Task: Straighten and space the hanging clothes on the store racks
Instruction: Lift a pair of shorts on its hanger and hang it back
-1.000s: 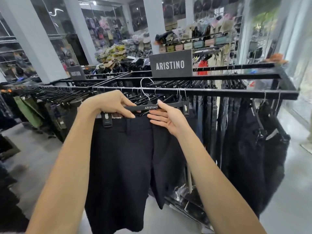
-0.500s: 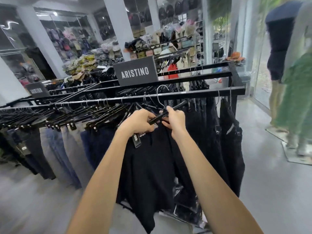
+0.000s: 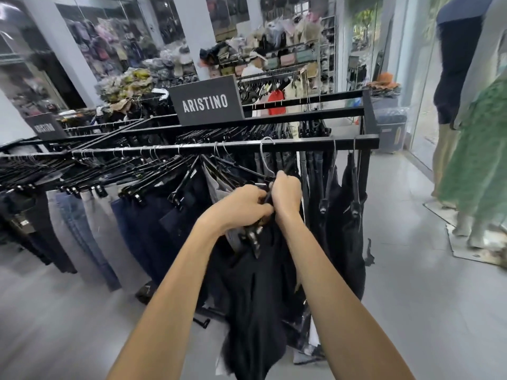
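Since a second ago: the black shorts (image 3: 255, 292) have swung from flat-on to edge-on, and both hands have bunched together at the hanger.
Left hand (image 3: 241, 205): fingers clenched over the hanger bar and its clip, knuckles up.
Right hand (image 3: 285, 192): fingers closed round the hanger's neck, just below the wire hook (image 3: 264, 157).
Where the shorts are: hanging off the front rail (image 3: 315, 144) toward its right end, between the dark jeans (image 3: 153, 229) to the left and the black trousers (image 3: 347, 223) to the right.
Hook and rail: the hook appears to loop over the rail, though blur makes the seat hard to confirm.
Key relation: the hanger's long axis runs back to front, crosswise to the rail, directly under both fists; the right hand sits nearer the hook.
Next call: likely a slide along the rail to even the gap.
Risk: neighbouring hangers to the left are fanned and crowded, so snagging looks possible.
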